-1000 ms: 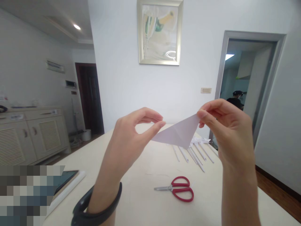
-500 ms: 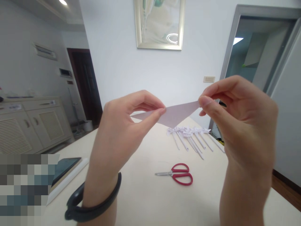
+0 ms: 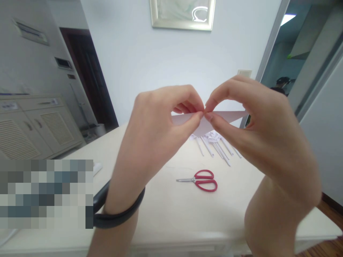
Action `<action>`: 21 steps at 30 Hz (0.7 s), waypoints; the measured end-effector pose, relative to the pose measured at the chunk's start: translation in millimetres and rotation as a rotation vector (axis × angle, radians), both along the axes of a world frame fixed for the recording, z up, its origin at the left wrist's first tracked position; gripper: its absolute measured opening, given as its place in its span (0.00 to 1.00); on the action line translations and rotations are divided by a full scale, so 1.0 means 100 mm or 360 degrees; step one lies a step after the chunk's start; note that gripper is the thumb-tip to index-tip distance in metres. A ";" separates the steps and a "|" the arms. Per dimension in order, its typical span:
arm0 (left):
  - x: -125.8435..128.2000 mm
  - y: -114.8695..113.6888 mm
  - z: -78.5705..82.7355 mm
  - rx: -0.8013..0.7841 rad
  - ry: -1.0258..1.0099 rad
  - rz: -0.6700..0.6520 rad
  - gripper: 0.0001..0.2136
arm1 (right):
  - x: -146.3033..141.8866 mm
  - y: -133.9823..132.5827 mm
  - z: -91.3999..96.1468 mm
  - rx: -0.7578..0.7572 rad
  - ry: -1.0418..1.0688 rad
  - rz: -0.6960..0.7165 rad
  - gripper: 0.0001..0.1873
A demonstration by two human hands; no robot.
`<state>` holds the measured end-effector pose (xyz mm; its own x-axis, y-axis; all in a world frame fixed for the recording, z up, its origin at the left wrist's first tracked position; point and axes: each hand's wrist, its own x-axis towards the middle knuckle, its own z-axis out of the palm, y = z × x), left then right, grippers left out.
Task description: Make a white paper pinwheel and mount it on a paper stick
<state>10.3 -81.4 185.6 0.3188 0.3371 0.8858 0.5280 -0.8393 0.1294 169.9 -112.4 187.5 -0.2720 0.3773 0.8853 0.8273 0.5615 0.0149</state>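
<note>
Framed picture point(image 3: 182, 14), louvred cabinet point(image 3: 39, 125), dark door point(image 3: 88, 78)

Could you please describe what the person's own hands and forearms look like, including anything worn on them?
Both the left hand and the right hand are bare, with no gloves or rings visible. No sleeves show on the forearms. A smooth black wristband loops around the left wrist, partly hidden by pixelation; nothing worn shows on the right.

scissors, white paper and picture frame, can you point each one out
Scissors point(image 3: 193, 180), head view: on the pivot between blades and red handles.
White paper point(image 3: 204, 128), head view: on its lower middle part.
Picture frame point(image 3: 182, 26), head view: on its bottom bar.
</note>
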 end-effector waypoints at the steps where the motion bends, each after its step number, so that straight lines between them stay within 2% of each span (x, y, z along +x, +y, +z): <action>1: 0.00 0.00 0.00 0.0001 -0.0002 -0.0003 0.08 | 0.00 0.00 0.00 -0.0004 0.0001 -0.0009 0.10; 7: -0.02 0.01 0.03 0.0031 0.0044 0.0035 0.08 | 0.00 0.00 0.00 0.0001 -0.0001 -0.0081 0.14; 13: -0.02 0.03 0.03 0.0169 0.0083 0.0171 0.06 | -0.03 0.01 0.03 -0.0020 -0.0088 -0.0125 0.16; 21: -0.04 0.01 0.03 0.0223 0.0077 0.0217 0.07 | -0.03 0.01 0.01 -0.0023 -0.0070 -0.0047 0.16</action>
